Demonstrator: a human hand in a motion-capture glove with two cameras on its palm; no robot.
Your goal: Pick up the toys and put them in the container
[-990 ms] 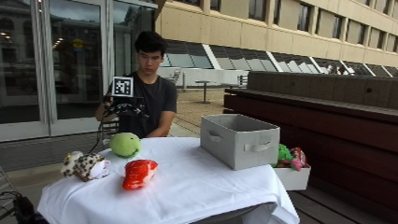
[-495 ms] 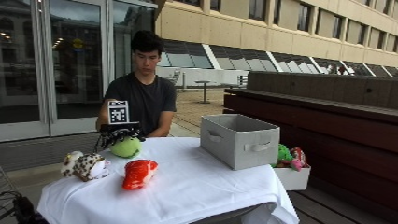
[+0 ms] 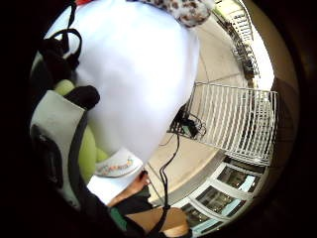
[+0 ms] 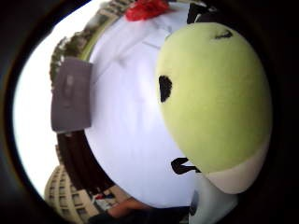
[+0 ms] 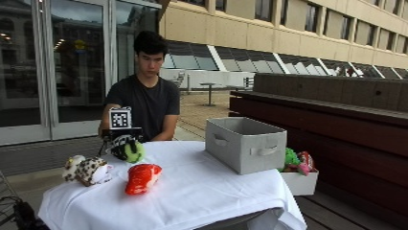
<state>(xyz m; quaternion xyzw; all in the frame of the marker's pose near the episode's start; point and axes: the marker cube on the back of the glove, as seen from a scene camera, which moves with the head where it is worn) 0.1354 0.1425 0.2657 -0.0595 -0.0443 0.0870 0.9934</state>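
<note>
On the white-clothed table [image 5: 191,191] my gloved right hand [image 5: 121,146] grips a round green plush toy [image 5: 134,152] at the back left; its fingers curl over the toy's top. That green plush [image 4: 215,98] fills much of the thumb side palm view, and a strip of green plush [image 3: 86,148] shows beside the glove in the little finger side view. A red plush toy [image 5: 142,178] lies in front of it. A spotted leopard plush [image 5: 87,170] sits at the left edge. The grey fabric container [image 5: 245,143] stands at the right, open at the top.
A small white box [image 5: 300,182] with green and red toys sits just beyond the table's right edge. A dark wooden bench wall [image 5: 331,120] runs behind the container. The other arm rests at the table's back edge.
My gloved hand came down from chest height onto the green plush and closed round it. The other toys and the container stayed put.
</note>
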